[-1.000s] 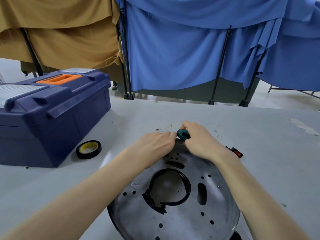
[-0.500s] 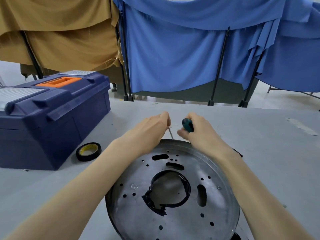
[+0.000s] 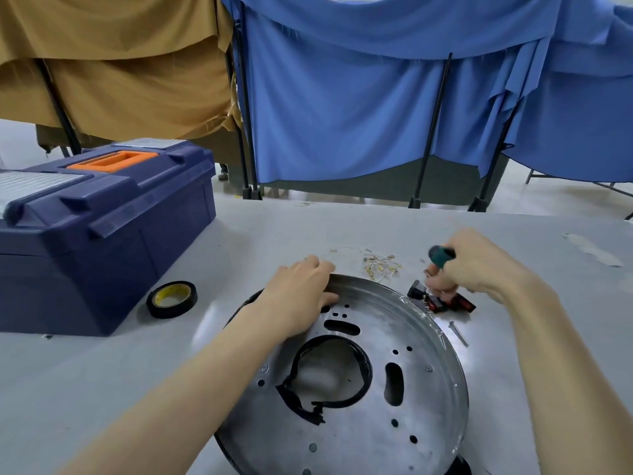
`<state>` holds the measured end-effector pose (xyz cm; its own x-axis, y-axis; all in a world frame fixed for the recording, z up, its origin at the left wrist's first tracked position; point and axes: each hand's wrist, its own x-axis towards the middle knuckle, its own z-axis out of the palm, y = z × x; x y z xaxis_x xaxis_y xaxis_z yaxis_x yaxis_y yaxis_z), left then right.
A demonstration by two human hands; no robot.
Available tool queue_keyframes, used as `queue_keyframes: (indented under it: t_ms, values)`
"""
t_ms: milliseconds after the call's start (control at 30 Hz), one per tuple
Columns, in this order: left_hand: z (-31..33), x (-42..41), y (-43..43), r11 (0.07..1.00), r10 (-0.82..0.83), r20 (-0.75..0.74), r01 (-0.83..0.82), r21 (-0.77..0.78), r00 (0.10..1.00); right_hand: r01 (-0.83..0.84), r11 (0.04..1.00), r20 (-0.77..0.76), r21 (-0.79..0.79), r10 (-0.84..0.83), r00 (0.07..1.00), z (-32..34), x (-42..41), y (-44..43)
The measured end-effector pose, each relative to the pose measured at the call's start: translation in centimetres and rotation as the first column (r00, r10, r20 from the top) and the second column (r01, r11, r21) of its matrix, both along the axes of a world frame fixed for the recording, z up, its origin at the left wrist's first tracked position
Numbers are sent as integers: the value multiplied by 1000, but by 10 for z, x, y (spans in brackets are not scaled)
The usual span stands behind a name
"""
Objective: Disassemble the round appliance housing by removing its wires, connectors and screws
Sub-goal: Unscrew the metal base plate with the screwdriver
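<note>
Housing (image 3: 380,320) looks like stiff, slick sheet metal; your left hand (image 3: 298,296) clasps its far rim, and your right hand (image 3: 479,265) grips the screwdriver (image 3: 442,256).

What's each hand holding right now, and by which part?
The right hand grips the screwdriver by its green handle. The left hand holds the round housing at its far rim.

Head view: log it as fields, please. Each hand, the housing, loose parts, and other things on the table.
Housing: round metal, lying on the table
Left hand: grips the housing's far rim
Right hand: holds a green-handled screwdriver
Loose parts: small wires, red-and-black switches, one screw
Other: tape roll, blue toolbox
</note>
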<state>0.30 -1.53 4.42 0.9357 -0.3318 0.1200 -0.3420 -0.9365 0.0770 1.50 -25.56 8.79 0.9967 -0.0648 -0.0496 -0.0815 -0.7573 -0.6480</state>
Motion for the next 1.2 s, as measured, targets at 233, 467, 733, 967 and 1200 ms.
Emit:
queue_keyframes:
  t_ms: [233, 467, 733, 967, 1200]
  values:
    - [-9, 3, 1, 1000, -15, 16, 15, -12, 1000, 43, 981, -301, -191, -100, 948, -32, 13, -38]
    - [-10, 4, 0, 1000, -16, 23, 17, -27, 1000, -21, 945, -371, -327, -107, 923, -46, 22, -46]
    - [-9, 3, 1, 998, -19, -1, 19, -62, 1000, -59, 930, -367, -364, -84, 927, -45, 25, -42]
    - [-6, 3, 3, 993, 7, -56, -14, -120, 998, -24, 956, -299, -294, -68, 952, -32, 18, -35]
    - [-2, 3, 2, 990, 37, -78, -48, -136, 996, -269, 963, -223, 22, 267, 938, 1, -8, 11]
